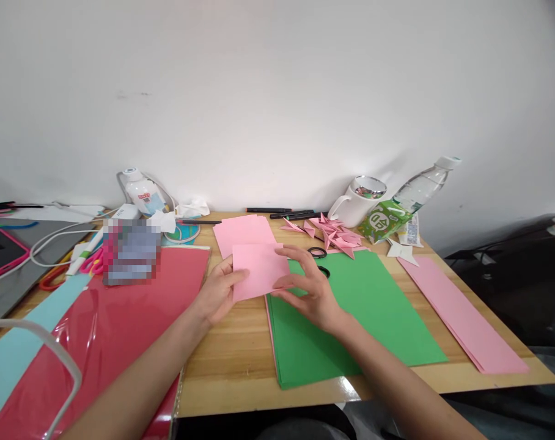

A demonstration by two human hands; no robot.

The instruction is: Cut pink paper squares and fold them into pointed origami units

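Observation:
A square of pink paper [260,269] is held up over the middle of the table. My left hand [220,287] pinches its left edge, thumb on top and fingers behind. On the other side, my right hand [312,287] has curled fingers at the paper's right edge, near the upper and lower corners. Behind the held square lies a pile of pink paper squares [241,229]. Green sheets [364,318] lie under my right hand, with black scissor handles [317,252] showing at their far left edge. Folded pink paper pieces [337,235] form a heap beyond.
Along the wall stand a white mug [356,205], a green packet [382,221], a tilted water bottle [424,183] and several black markers [296,215]. Pink strips [461,318] lie right. Left are red sheets in plastic [135,318], a white bottle [144,192] and cables [48,244].

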